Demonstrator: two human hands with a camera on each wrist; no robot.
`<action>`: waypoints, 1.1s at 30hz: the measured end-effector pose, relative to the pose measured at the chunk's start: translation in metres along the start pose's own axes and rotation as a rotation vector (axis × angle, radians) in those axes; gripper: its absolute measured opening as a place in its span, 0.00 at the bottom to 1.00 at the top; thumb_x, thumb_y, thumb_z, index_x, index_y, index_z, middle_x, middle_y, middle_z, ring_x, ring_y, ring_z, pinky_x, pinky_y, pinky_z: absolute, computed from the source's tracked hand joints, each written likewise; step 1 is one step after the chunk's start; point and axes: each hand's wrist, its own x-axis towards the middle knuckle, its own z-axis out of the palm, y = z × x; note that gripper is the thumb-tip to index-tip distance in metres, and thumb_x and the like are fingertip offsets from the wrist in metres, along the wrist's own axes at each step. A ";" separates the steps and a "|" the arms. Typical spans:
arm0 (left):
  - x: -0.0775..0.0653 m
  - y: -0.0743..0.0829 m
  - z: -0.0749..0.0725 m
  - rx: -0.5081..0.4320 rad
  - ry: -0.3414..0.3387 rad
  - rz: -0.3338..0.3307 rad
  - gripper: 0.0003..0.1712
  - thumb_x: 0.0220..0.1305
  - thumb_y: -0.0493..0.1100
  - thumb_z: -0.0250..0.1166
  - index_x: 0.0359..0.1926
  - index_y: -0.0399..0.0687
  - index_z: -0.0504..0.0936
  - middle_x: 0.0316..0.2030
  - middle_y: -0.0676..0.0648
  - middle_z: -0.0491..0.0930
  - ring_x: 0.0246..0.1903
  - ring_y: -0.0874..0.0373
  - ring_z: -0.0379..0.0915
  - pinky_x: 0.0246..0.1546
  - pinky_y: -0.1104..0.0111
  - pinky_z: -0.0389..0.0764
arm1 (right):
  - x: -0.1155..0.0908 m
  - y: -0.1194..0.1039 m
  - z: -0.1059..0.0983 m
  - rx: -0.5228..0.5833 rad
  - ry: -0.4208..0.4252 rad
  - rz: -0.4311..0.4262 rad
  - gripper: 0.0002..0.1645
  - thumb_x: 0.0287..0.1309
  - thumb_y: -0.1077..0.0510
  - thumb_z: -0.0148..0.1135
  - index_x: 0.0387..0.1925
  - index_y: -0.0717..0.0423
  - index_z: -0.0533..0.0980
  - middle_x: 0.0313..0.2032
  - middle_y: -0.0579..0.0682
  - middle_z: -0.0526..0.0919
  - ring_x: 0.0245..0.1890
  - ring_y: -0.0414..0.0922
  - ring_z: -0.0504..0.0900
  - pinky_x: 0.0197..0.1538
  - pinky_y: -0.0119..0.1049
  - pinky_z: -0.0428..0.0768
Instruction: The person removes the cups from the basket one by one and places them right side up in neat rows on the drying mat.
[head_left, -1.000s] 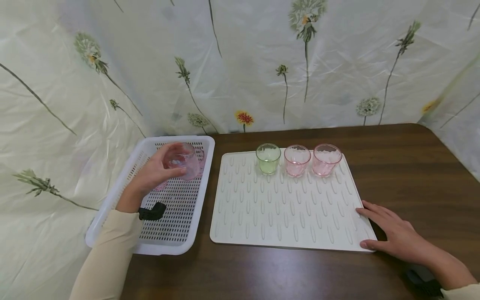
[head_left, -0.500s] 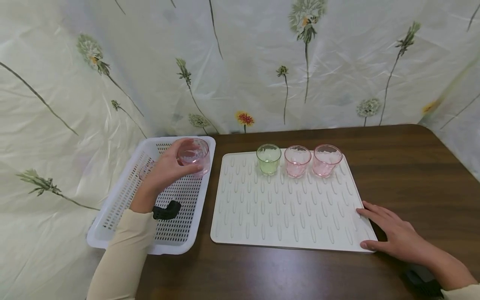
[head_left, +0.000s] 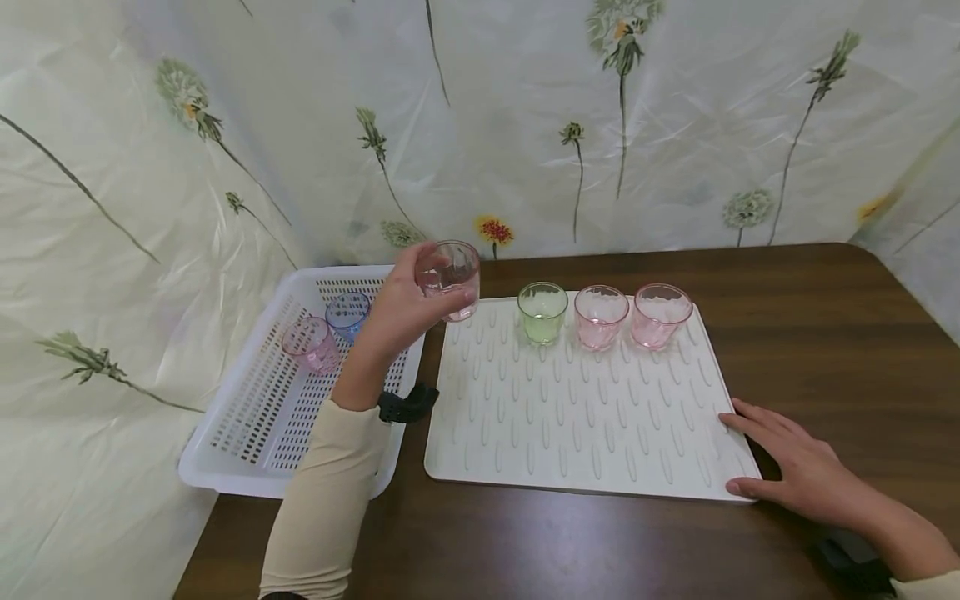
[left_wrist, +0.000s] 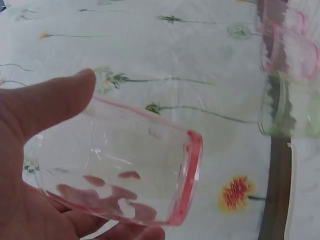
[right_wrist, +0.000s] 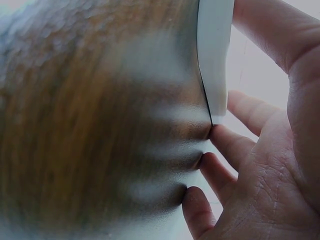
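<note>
We record the left hand [head_left: 408, 304] gripping a pink-rimmed glass [head_left: 450, 279] upright above the drying mat's [head_left: 585, 433] far left corner, just left of the green glass [head_left: 542, 312], while the right hand [head_left: 795, 471] rests flat on the mat's near right corner.

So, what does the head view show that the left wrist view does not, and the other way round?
Only the head view shows the white basket with a pink cup and a blue cup in it, the whole ribbed mat, and the right hand resting flat at the mat's near right corner.

Only the left wrist view shows the held cup close up: its pink rim, and fingers curled round its clear wall.

Both show the left hand gripping the held cup, and the green cup beyond it.
</note>
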 end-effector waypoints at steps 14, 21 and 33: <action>0.002 0.011 0.041 0.034 0.096 -0.005 0.51 0.55 0.55 0.73 0.74 0.53 0.56 0.67 0.46 0.70 0.64 0.48 0.71 0.58 0.52 0.79 | 0.001 -0.001 -0.002 0.014 -0.011 0.003 0.56 0.46 0.37 0.74 0.72 0.50 0.61 0.74 0.62 0.58 0.65 0.66 0.61 0.44 0.70 0.68; 0.012 -0.005 0.058 -0.057 0.162 -0.025 0.51 0.56 0.51 0.73 0.74 0.47 0.56 0.66 0.41 0.71 0.63 0.45 0.71 0.60 0.50 0.77 | 0.000 -0.001 -0.002 0.014 -0.017 0.007 0.55 0.46 0.36 0.74 0.72 0.50 0.62 0.74 0.62 0.58 0.65 0.66 0.61 0.44 0.69 0.68; 0.030 -0.041 0.092 -0.137 0.292 -0.066 0.49 0.52 0.46 0.75 0.71 0.43 0.58 0.68 0.39 0.68 0.69 0.45 0.66 0.67 0.52 0.72 | -0.001 -0.001 -0.003 -0.006 -0.017 0.011 0.55 0.45 0.36 0.74 0.71 0.51 0.63 0.73 0.63 0.60 0.65 0.66 0.62 0.43 0.68 0.70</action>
